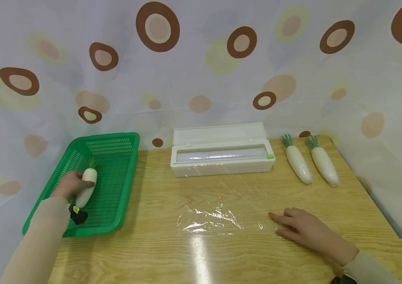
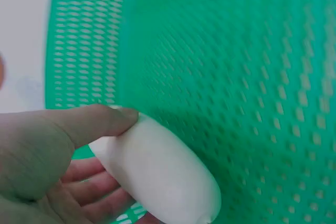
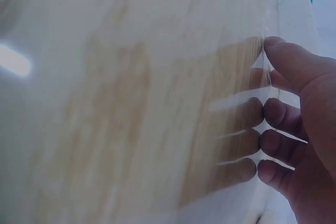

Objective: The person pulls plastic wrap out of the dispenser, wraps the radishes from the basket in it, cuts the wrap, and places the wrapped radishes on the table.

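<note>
My left hand (image 1: 70, 184) grips a white radish (image 1: 88, 177) with a green leaf stub, inside the green basket (image 1: 135, 157). In the left wrist view, thumb and fingers wrap the smooth white radish (image 2: 163, 171). My right hand (image 1: 301, 228) rests its fingertips on the wooden table, by the right edge of a sheet of clear plastic wrap (image 1: 215, 219). The right wrist view has the hand (image 3: 299, 119) with fingers slightly bent and spread, tips down on the shiny surface. From the open white wrap box (image 1: 222, 169) with its roll, the sheet runs toward me.
Two white radishes (image 1: 298, 163) with green tops, shiny as if wrapped, lie side by side at the back right. The box lid (image 1: 218, 134) is raised against the patterned cloth (image 1: 201, 79) behind the table (image 1: 158, 252). A green tab (image 1: 270, 156) sits on the box's right end.
</note>
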